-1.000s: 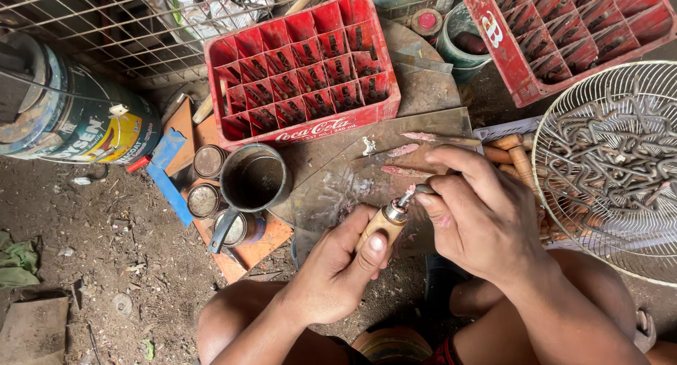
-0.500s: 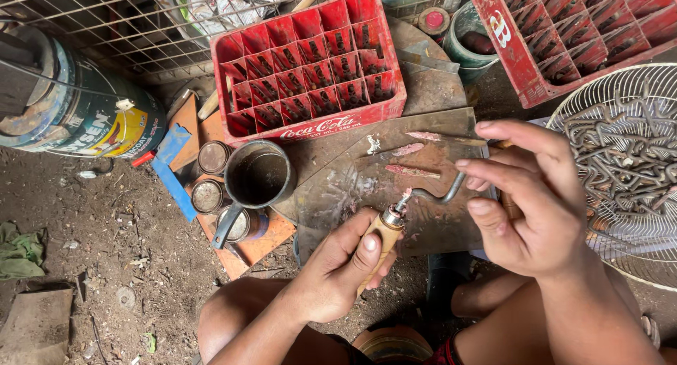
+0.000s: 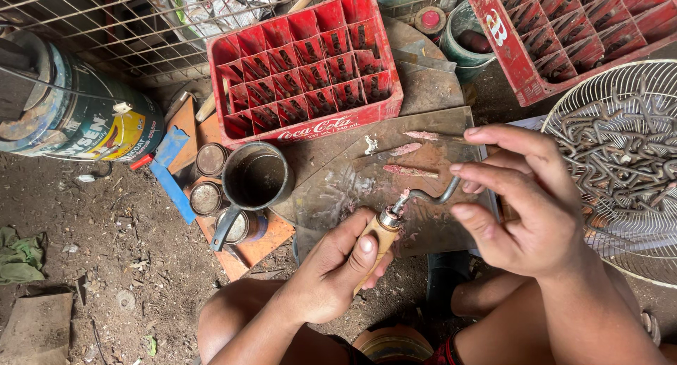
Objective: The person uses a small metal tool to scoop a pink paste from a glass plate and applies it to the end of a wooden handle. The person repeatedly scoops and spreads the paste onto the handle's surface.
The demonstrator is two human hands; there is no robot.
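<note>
My left hand (image 3: 337, 266) grips a tool with a pale wooden handle (image 3: 377, 244) and a bent grey metal hook (image 3: 431, 196) coming out of its tip. The hook end points right, over a stained flat metal board (image 3: 352, 174). My right hand (image 3: 522, 196) hovers just right of the hook with its fingers spread, holding nothing and not touching the metal. Pinkish paste smears lie on the board above the hook.
A red partitioned crate (image 3: 303, 62) stands behind the board, another red crate (image 3: 585, 26) at the top right. A wire fan guard (image 3: 620, 160) full of bent metal hooks lies right. A dark mug (image 3: 255, 178), small tins (image 3: 210, 178) and a large paint can (image 3: 77, 118) sit left.
My right hand has let go of the hook and drawn back to the right, fingers opening. The left hand keeps the wooden handle in the same spot.
</note>
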